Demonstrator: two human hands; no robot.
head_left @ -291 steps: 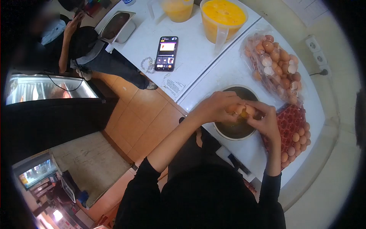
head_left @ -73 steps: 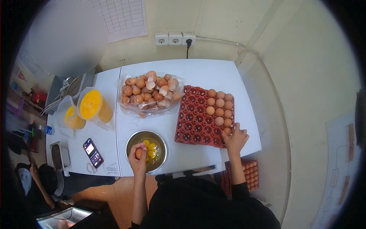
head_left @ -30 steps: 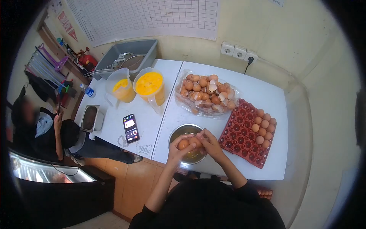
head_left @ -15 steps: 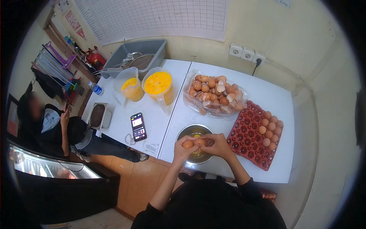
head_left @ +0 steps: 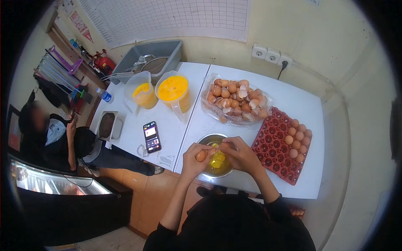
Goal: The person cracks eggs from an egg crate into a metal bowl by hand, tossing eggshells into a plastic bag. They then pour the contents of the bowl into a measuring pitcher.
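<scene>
My left hand [head_left: 191, 164] is closed around a brown egg [head_left: 201, 156] in its palm. Its fingertips also pinch what looks like a piece of shell. Opposite it, my right hand [head_left: 245, 158] grips a brown eggshell [head_left: 225, 147], partly covered by the fingers. Both hands are over a metal bowl [head_left: 217, 176], where yellow yolk and clear egg white [head_left: 218, 160] show between them. A clear plastic bag [head_left: 208, 109] heaped with broken shells [head_left: 234, 100] lies beyond the bowl. Right of it, a red egg tray [head_left: 271, 144] carries several whole eggs [head_left: 297, 140] along its right side.
Two clear jugs [head_left: 185, 101] [head_left: 148, 101] hold yellow egg liquid. A phone [head_left: 152, 137], a metal container [head_left: 117, 129], a water bottle [head_left: 104, 96] and a grey tub [head_left: 175, 56] with strainers share the white table [head_left: 178, 138]. Another person [head_left: 58, 136] sits at the left.
My hands have drawn apart, and the egg between them is now separated into shell pieces. More yolk shows in the bowl. The left hand keeps its whole egg.
</scene>
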